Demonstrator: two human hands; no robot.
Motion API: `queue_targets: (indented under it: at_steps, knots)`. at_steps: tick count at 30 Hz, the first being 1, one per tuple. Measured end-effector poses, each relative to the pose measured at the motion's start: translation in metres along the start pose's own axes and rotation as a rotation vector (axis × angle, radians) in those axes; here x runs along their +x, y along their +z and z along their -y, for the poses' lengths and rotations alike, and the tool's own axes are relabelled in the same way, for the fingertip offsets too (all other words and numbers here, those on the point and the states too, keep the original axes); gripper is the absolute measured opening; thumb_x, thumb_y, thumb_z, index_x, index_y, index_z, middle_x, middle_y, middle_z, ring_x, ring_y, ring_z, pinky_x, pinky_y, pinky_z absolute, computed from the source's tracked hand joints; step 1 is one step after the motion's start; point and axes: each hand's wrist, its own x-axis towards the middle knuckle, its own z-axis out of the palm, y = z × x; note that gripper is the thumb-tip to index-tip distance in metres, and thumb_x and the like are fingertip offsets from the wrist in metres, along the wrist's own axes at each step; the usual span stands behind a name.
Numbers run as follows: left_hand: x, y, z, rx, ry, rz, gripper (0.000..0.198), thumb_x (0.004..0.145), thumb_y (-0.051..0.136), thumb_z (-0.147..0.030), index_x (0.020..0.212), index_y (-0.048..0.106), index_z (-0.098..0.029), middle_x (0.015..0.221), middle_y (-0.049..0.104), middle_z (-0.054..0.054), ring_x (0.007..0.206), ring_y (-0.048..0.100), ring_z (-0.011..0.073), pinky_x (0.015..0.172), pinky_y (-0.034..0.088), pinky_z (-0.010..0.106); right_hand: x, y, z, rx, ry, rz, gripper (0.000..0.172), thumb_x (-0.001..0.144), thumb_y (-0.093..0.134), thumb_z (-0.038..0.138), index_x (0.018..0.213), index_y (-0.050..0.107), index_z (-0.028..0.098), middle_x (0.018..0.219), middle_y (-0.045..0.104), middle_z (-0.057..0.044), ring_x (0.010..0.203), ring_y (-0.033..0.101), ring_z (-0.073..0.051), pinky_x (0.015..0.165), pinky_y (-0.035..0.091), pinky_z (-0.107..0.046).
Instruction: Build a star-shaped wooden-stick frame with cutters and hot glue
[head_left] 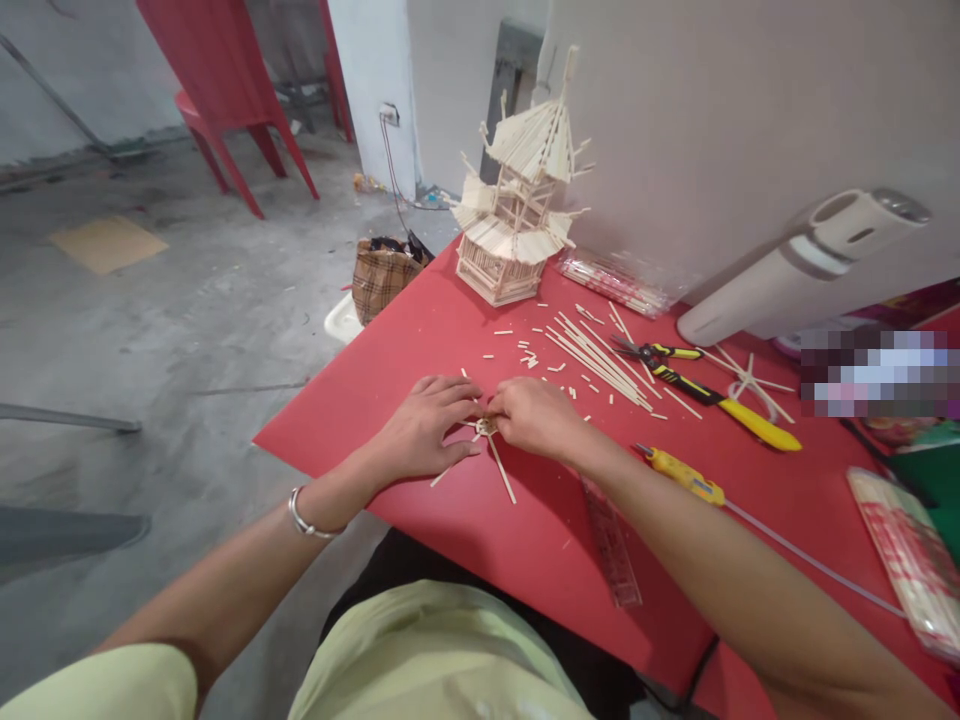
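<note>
On the red table (420,350), a small star-shaped stick frame (502,470) lies flat, its thin sticks spreading from a centre between my hands. My left hand (429,425) rests over its left side, fingers apart, with thumb and fingertips around the sticks. My right hand (529,415) is closed at the right of the centre, its fingertips pinched on a part too small to make out. Short cut pieces (529,358) and a bundle of long sticks (600,362) lie beyond my hands.
A stick pagoda model (517,210) stands at the back. To the right are yellow-black pliers (757,422), a yellow glue or soldering tool (686,477) with a cord, a leaning white cylinder (757,285), packaged sticks (907,560) and a clear ruler-like strip (613,550).
</note>
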Motion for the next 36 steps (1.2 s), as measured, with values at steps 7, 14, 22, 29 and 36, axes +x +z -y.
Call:
queue_targets:
  at_steps: [7,14,22,29,36]
  knots:
    - [0.0,-0.001,-0.001,0.0,-0.008,0.004,0.035,0.09,0.07,-0.048,0.114,0.07,-0.022,0.136,0.067,0.011,0.131,0.058,0.032,0.109,0.04,0.05,-0.004,0.002,-0.002,0.006,-0.007,-0.011,0.023,0.092,0.059,0.025,0.092,0.082,0.028,0.092,0.073,-0.005,0.088,0.064,-0.019,0.064,0.033,-0.028]
    - [0.0,-0.001,0.001,-0.036,-0.004,-0.001,0.036,0.09,0.07,-0.049,0.114,0.07,-0.022,0.136,0.067,0.012,0.132,0.058,0.0314,0.111,0.04,0.05,-0.006,0.002,-0.005,0.02,-0.016,-0.014,0.025,0.096,0.057,0.026,0.096,0.082,0.029,0.092,0.072,-0.004,0.088,0.064,-0.019,0.064,0.033,-0.028]
    - [-0.002,-0.005,-0.003,-0.027,-0.055,-0.055,0.02,0.099,0.056,-0.032,0.11,0.07,-0.023,0.131,0.071,0.008,0.13,0.059,0.0269,0.114,0.035,0.05,-0.035,-0.003,-0.02,0.173,0.044,-0.202,0.025,0.099,0.056,0.027,0.108,0.079,0.027,0.101,0.075,-0.004,0.097,0.067,-0.019,0.078,0.044,-0.028]
    - [0.0,-0.005,0.006,0.021,-0.208,-0.244,0.025,0.102,0.047,-0.027,0.097,0.071,-0.022,0.117,0.077,0.007,0.116,0.066,0.024,0.105,0.041,0.047,-0.096,0.059,-0.004,0.441,0.185,-0.614,0.026,0.103,0.052,0.031,0.108,0.077,0.025,0.097,0.075,-0.004,0.095,0.069,-0.02,0.088,0.051,-0.033]
    - [-0.003,-0.001,0.022,0.041,-0.321,-0.391,0.027,0.1,0.049,-0.033,0.094,0.072,-0.021,0.111,0.078,0.008,0.108,0.07,0.0248,0.102,0.049,0.046,-0.112,0.117,0.024,0.345,0.158,-0.931,0.022,0.102,0.054,0.022,0.109,0.074,0.023,0.092,0.075,-0.005,0.086,0.069,-0.019,0.084,0.053,-0.034]
